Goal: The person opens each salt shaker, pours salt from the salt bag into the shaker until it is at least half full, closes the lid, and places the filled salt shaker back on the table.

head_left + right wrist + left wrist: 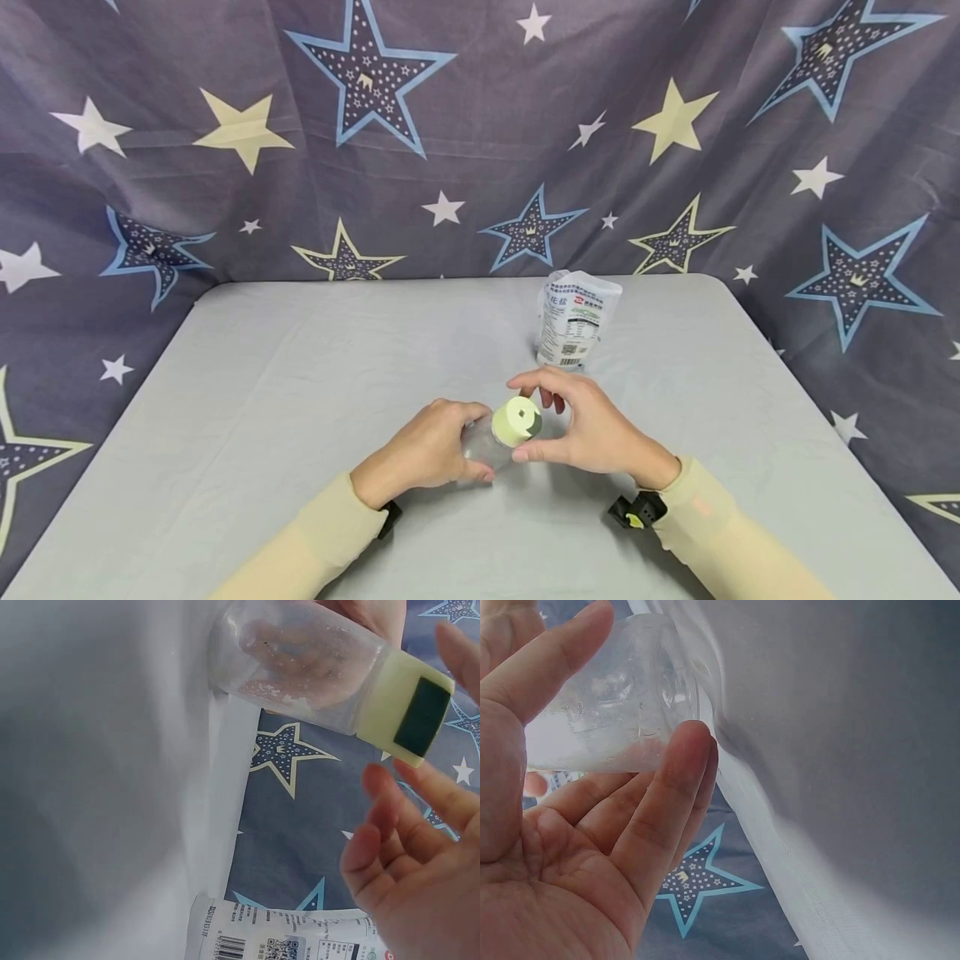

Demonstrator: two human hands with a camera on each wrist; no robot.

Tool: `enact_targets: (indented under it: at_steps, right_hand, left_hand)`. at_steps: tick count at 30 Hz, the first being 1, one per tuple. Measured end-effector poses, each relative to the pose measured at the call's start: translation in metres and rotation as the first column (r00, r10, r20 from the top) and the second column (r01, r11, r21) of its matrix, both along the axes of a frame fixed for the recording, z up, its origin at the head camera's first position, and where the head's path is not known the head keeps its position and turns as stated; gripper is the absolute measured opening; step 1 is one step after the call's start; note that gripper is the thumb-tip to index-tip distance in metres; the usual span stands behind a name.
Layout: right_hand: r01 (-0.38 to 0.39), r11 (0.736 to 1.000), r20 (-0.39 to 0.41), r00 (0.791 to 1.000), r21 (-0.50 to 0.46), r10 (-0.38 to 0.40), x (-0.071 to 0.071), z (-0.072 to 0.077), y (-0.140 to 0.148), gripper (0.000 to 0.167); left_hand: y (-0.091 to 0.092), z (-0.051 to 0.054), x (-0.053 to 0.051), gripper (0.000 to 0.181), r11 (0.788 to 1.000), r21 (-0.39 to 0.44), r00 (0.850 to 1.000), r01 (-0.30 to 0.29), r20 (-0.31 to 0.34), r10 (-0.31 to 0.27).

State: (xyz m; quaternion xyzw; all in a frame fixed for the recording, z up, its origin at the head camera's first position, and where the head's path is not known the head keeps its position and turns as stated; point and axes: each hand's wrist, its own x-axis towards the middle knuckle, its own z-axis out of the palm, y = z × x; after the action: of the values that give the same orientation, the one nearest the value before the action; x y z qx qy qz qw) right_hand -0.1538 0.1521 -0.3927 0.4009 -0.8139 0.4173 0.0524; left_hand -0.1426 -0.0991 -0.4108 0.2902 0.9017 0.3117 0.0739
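Note:
A clear seasoning jar (pixel 300 664) leans on the table, with some white grains clinging inside. Its lid (pixel 516 422) is pale yellow-green with a dark green panel on one side. My left hand (pixel 429 446) grips the jar's body, thumb on one side and fingers on the other, as the left wrist view also shows. Around the lid, my right hand (pixel 596 425) holds its thumb and fingers spread apart. In the right wrist view a fingertip is very close to the lid's edge; whether it touches, I cannot tell. That hand holds nothing.
A white printed pouch (pixel 576 321) stands upright on the table behind my right hand. The grey-white cloth-covered table (pixel 262 400) reaches back to a dark curtain (pixel 480 125) patterned with stars, which also hangs at both sides.

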Motion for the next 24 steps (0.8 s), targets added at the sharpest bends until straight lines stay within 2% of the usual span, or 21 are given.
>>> enact_targets:
  at_steps: [4,8,16,24]
  right_hand:
    - [0.057,0.998,0.012,0.998,0.001,-0.057,0.0008,-0.0005,-0.001,0.066]
    - [0.076,0.997,0.024,0.997,-0.004,-0.076,0.0015,-0.0016,-0.003,0.059]
    - [0.067,0.998,0.051,0.997,-0.021,-0.066,0.0014,-0.0035,-0.0045,0.044]
    - [0.041,0.999,0.05,0.998,-0.016,-0.041,0.0023,-0.002,-0.0035,0.042]
  left_hand:
    - [0.0002,0.0004,-0.0002,0.061,1.0,-0.002,1.0,-0.004,-0.006,0.004]
    - [0.0002,0.0007,-0.0004,0.061,1.0,-0.008,1.0,-0.006,-0.013,0.006]
    - [0.0003,0.0011,-0.0002,0.063,1.0,-0.011,1.0,-0.005,-0.011,0.005]
    - [0.0005,0.001,0.0003,0.063,1.0,-0.015,1.0,-0.004,0.003,0.004]
